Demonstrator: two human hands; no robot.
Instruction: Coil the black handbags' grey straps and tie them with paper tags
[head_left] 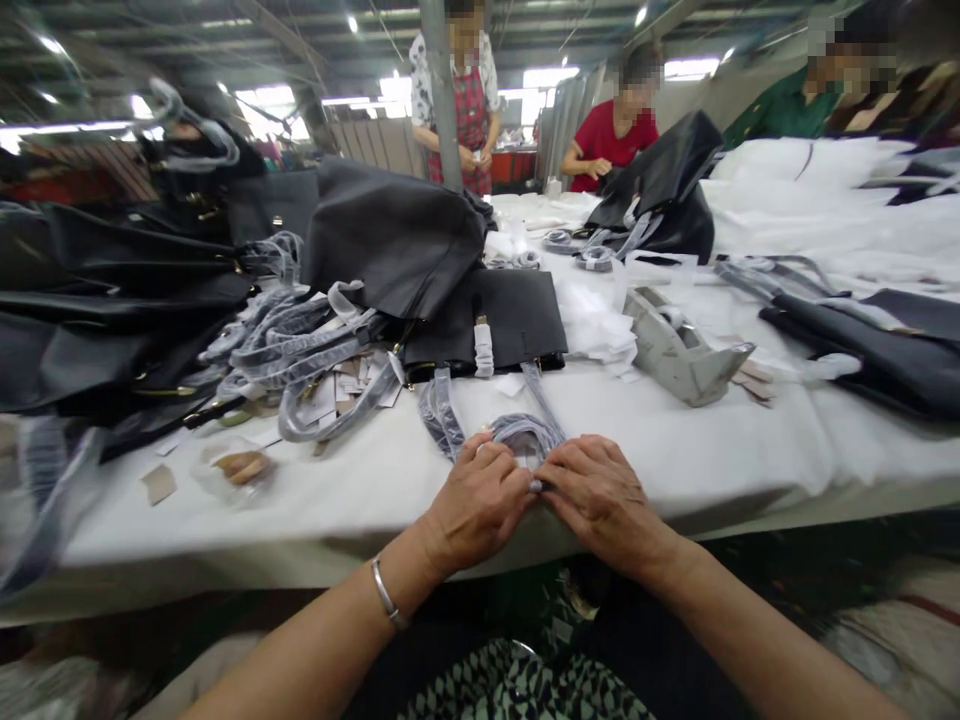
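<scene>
A coiled bag strap (525,428) in clear plastic wrap lies at the table's front edge, its ends hidden under my fingers. My left hand (484,495) is closed on the coil's left side, fingers bent inward. From the right, my right hand (600,495) pinches the same strap, and the fingertips of both hands nearly meet. Just beyond lies a black handbag (517,315), its plastic-wrapped handles (442,410) reaching toward me. A white-wrapped piece (484,348) sits on the bag's front.
Black bags (390,235) and wrapped straps (300,340) crowd the left. A grey tape dispenser (679,350) stands right of the handbag, near white tissue (600,325). More black bags (862,340) lie far right. Several people are across the table (600,410), one in a red shirt (611,140).
</scene>
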